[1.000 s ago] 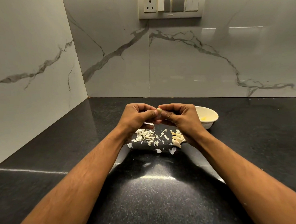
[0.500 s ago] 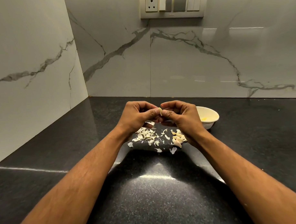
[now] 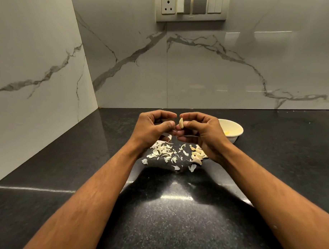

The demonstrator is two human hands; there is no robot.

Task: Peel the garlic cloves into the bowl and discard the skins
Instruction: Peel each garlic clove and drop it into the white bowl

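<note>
My right hand (image 3: 202, 133) pinches a pale garlic clove (image 3: 181, 123) between thumb and forefinger, held up above the counter. My left hand (image 3: 152, 129) hovers just left of the clove with curled fingers and its thumb close to it, holding nothing I can see. Below the hands, a scatter of papery garlic skins (image 3: 161, 152) lies on the black counter. A small heap of unpeeled cloves (image 3: 197, 155) sits to the right of the skins. The white bowl (image 3: 234, 139) stands behind my right hand, with something yellowish inside.
The black granite counter (image 3: 166, 217) runs into a corner of marble-patterned walls at left and back. A switch plate with a socket (image 3: 192, 8) hangs on the back wall. A small shiny object (image 3: 168, 138) lies under my left hand.
My hands have drawn slightly apart. Both gripped the clove before; now it stays in the right fingers alone and shows more fully.
</note>
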